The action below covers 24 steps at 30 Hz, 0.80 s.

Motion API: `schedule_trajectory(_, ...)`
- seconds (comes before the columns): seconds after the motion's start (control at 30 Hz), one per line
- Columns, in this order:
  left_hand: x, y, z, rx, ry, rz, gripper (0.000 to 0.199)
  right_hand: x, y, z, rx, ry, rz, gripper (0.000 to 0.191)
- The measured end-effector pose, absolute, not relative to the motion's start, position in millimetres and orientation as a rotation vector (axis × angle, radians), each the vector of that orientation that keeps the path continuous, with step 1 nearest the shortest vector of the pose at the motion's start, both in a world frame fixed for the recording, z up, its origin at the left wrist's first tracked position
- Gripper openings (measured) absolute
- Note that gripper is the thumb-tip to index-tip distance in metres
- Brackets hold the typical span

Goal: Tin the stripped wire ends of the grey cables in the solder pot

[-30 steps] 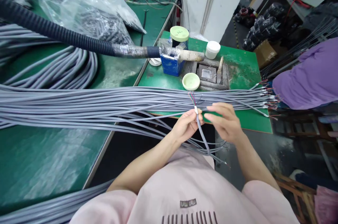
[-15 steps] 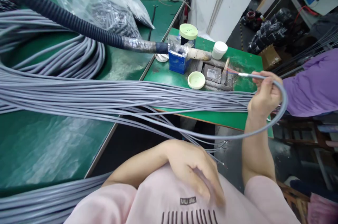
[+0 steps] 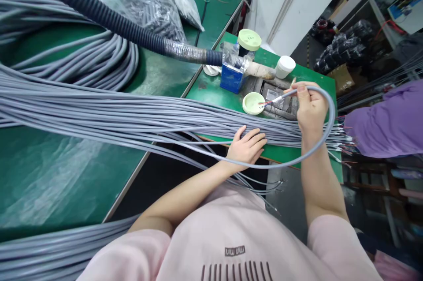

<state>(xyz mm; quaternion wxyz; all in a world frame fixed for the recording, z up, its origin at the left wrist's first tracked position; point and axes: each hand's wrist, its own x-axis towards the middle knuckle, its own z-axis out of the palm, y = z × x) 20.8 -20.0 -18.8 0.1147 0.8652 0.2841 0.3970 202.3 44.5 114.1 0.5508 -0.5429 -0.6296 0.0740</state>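
My right hand (image 3: pixel 310 106) pinches a grey cable (image 3: pixel 325 137) near its stripped end, the rest looping down and back to the left. Thin red and blue wires at that end reach over a small pale-green dish (image 3: pixel 253 103); whether they touch its contents I cannot tell. My left hand (image 3: pixel 246 146) lies with fingers spread on a long bundle of grey cables (image 3: pixel 158 115). Behind the held end sits a dark, stained solder pot (image 3: pixel 276 100). A nozzle (image 3: pixel 261 70) on a black corrugated hose (image 3: pixel 109 25) points over it, resting on a blue box (image 3: pixel 231 78).
A white tub (image 3: pixel 285 67) and a green-lidded jar (image 3: pixel 249 40) stand behind the pot. Coiled cables (image 3: pixel 99 60) and clear plastic bags (image 3: pixel 148 7) occupy the left table. A person's purple sleeve (image 3: pixel 386 122) is at the right, beside the bundle's stripped ends.
My left hand has risen from in front of my shirt onto the cable bundle. My right hand has moved left, bringing the cable's wire end from near the pot to the pale-green dish.
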Motion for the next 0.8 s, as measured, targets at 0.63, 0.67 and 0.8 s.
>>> schedule_trajectory(0.63,25,-20,-24,2.524,0.841,1.242,0.033,174,79,104,-1.484,-2.017,-0.024,0.023)
schedule_trajectory(0.67,25,-20,-24,2.524,0.841,1.239,0.032,173,79,104,-1.49,-2.024,-0.032,0.022)
schedule_trajectory(0.8,25,-20,-23,2.525,0.846,1.235,0.033,171,81,102,-1.519,-2.052,-0.066,0.02)
